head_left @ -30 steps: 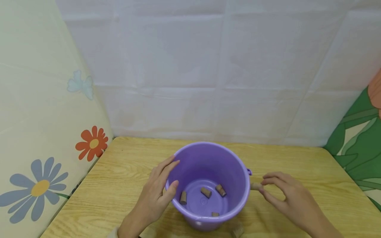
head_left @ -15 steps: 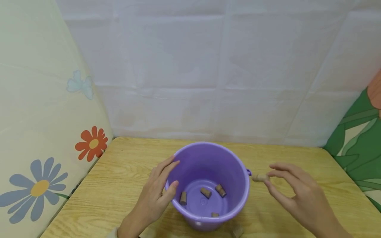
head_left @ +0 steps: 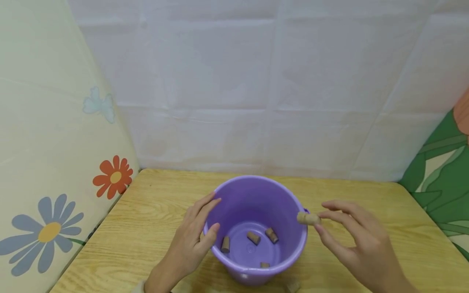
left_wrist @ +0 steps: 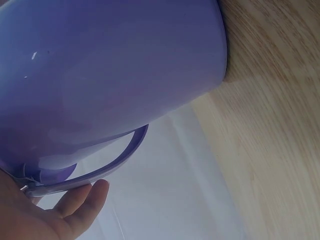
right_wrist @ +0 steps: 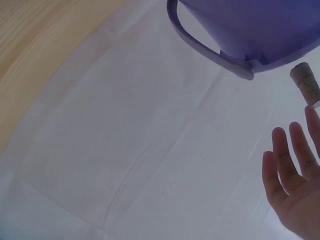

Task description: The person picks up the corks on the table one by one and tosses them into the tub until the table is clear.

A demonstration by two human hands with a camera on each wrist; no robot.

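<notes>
A purple bucket [head_left: 256, 199] stands upright on the table, and my left hand [head_left: 188, 236] grips its rim on the left side. Several brown corks, one of them a cork [head_left: 253, 237] near the middle, lie on the bucket's floor. Between thumb and fingertips, my right hand [head_left: 360, 240] pinches the end of another cork [head_left: 307, 219] at the bucket's right rim. In the right wrist view this tapered cork [right_wrist: 305, 84] is apart from the rim, and the other fingers are spread. Seen from the left wrist, fingers [left_wrist: 87, 207] lie by the bucket's handle [left_wrist: 112, 165].
One blurred cork [head_left: 292, 286] lies on the wood-grain table [head_left: 157, 203] in front of the bucket, at the frame's lower edge. A pale sheet [head_left: 220, 81] hangs behind the table. Flower-printed panels [head_left: 47, 162] flank it left and right.
My right hand has lifted the cork from beside the bucket and brought it left to the rim. My left hand and the bucket have stayed in place.
</notes>
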